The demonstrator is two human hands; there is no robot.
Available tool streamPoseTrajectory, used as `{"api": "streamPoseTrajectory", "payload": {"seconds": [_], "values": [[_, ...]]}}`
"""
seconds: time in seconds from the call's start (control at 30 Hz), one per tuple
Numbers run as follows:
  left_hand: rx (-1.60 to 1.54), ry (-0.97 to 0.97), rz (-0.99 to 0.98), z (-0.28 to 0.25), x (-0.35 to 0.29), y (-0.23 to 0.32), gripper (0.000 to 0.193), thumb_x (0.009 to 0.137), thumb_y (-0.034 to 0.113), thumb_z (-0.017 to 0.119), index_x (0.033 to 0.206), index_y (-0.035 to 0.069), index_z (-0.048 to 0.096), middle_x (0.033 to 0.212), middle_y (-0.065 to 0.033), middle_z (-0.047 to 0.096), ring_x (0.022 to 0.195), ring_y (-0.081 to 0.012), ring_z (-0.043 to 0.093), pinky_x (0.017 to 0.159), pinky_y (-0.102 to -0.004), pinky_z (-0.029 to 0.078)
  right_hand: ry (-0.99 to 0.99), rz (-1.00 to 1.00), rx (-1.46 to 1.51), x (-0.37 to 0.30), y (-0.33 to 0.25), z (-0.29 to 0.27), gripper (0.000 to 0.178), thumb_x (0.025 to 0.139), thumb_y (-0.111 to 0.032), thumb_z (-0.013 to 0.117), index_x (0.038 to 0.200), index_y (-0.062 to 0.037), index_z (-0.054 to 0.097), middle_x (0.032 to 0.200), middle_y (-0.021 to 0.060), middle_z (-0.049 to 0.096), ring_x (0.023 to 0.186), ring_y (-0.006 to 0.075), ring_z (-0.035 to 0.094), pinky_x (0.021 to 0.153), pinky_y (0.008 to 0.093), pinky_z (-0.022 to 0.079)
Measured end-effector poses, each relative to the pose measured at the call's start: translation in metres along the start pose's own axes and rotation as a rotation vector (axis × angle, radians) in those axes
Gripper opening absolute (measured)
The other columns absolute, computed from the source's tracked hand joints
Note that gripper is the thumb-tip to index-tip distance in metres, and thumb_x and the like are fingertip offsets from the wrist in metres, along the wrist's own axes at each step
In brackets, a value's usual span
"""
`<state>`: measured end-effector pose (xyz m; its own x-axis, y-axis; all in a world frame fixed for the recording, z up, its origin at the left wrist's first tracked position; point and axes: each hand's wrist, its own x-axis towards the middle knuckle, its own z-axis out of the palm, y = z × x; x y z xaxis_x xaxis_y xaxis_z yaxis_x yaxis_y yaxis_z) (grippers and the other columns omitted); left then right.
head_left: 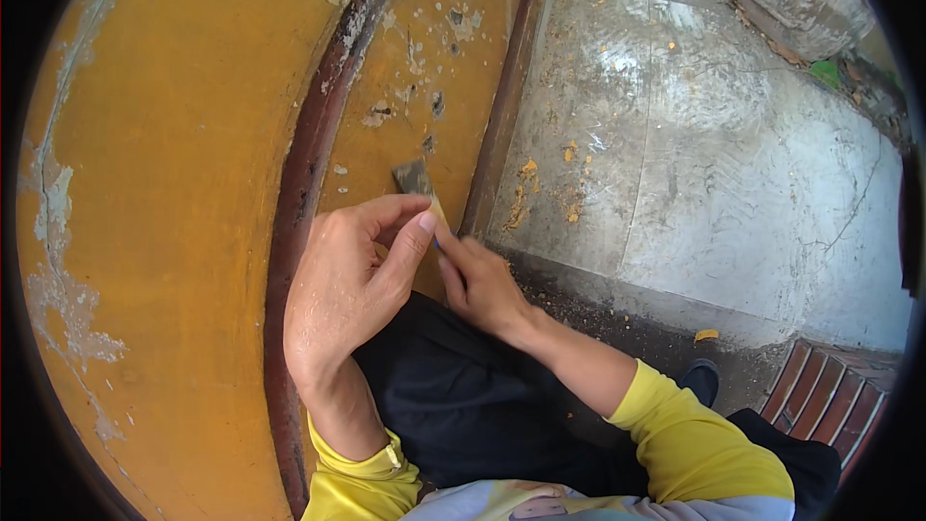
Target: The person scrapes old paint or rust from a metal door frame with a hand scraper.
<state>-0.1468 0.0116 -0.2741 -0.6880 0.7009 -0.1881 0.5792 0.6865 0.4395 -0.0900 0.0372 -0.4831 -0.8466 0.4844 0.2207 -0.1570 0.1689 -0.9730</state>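
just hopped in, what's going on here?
A person's right hand grips a flat-bladed scraper, with the blade over a yellow painted wall. The left hand is right beside the scraper, just below the blade; whether it touches is unclear. The wall has chipped, pitted patches, and yellow flakes lie on the grey paving.

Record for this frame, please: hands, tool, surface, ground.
left hand: thumb and forefinger beside scraper; contact unclear
right hand: gripping scraper
scraper: flat-bladed, over yellow surface; contact unclear
yellow surface: chipped, pitted, crossed by red-brown band
ground: grey concrete, scattered yellow flakes
lower right: red brickwork
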Motion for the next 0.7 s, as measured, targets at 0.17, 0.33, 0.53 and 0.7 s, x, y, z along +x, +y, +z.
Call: {"api": "streamPoseTrajectory", "payload": {"seconds": [0.17,0.33,0.53,0.7], "values": [[-0.009,0.010,0.045,0.001,-0.001,-0.008,0.030,0.095,0.020,0.063,0.108,-0.007,0.067,0.077,-0.0058,0.069,0.063,-0.0064,0.053,0.057,-0.0244,0.042,0.209,-0.021,0.046,0.103,-0.028,-0.043,0.043,0.090,-0.008,0.052,0.133,-0.0022,0.054,0.079,0.0295,0.062,0.064,0.0346,0.067,0.064,0.0374,0.051],[0.061,0.034,0.058,0.003,-0.002,0.008,0.027,0.091,0.016,0.063,0.104,-0.007,0.069,0.073,-0.0208,0.068,0.057,-0.0169,0.063,0.055,-0.0313,0.048,0.100,-0.006,0.116,0.081,-0.020,-0.043,0.047,0.088,-0.007,0.052,0.135,0.0002,0.051,0.080,0.0293,0.063,0.074,0.0437,0.065,0.068,0.0487,0.052],[-0.026,0.095,0.152,0.010,-0.006,0.006,0.028,0.091,0.017,0.064,0.105,-0.006,0.069,0.073,-0.0225,0.067,0.056,-0.0167,0.063,0.054,-0.0302,0.048,0.014,-0.059,0.001,0.007,0.008,0.001,0.054,0.092,-0.010,0.053,0.144,-0.0072,0.043,0.093,0.0231,0.060,0.080,0.0423,0.061,0.073,0.0488,0.051],[0.014,0.058,0.120,0.007,-0.007,0.003,0.029,0.091,0.018,0.065,0.105,-0.007,0.068,0.073,-0.0230,0.067,0.055,-0.0213,0.064,0.055,-0.0323,0.049,0.195,-0.010,0.038,0.133,-0.026,-0.064,0.046,0.090,-0.010,0.052,0.136,-0.0047,0.054,0.081,0.0235,0.067,0.061,0.0212,0.063,0.064,0.0350,0.051]]}}
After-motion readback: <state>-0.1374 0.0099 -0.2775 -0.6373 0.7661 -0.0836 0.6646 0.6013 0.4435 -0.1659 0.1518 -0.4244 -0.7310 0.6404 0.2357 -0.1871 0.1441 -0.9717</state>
